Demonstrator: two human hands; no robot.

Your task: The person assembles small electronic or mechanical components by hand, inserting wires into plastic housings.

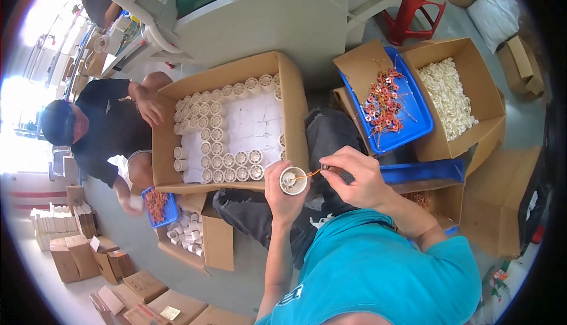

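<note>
At the far left, a co-worker [106, 118] in black clothes bends beside the big box [292, 106], one hand at its edge. Below this person there is a small tray [172, 210], blue, with reddish wires [156, 204] in it, and just beside it an open carton [220, 242] of loose white pieces [189, 230]. The big box contains many white cups [217, 135], which stand in rows along the sides, with white paper between them. At the near right corner of this box is the left hand [282, 206]; its fingers are closed around one cup [293, 188], whose open mouth faces up. From inside the cup, an orange wire [308, 175] goes to the right hand [357, 174], where thumb and forefinger are pinched on it; a small dark piece [324, 167] shows at these fingertips. Further right, a blue tray [420, 121] carries a tangled pile of red wired parts [387, 100]. Beyond it stands a red stool [410, 21], and the last box [490, 92], next to the tray, holds a heap of cream pieces [447, 98].
</note>
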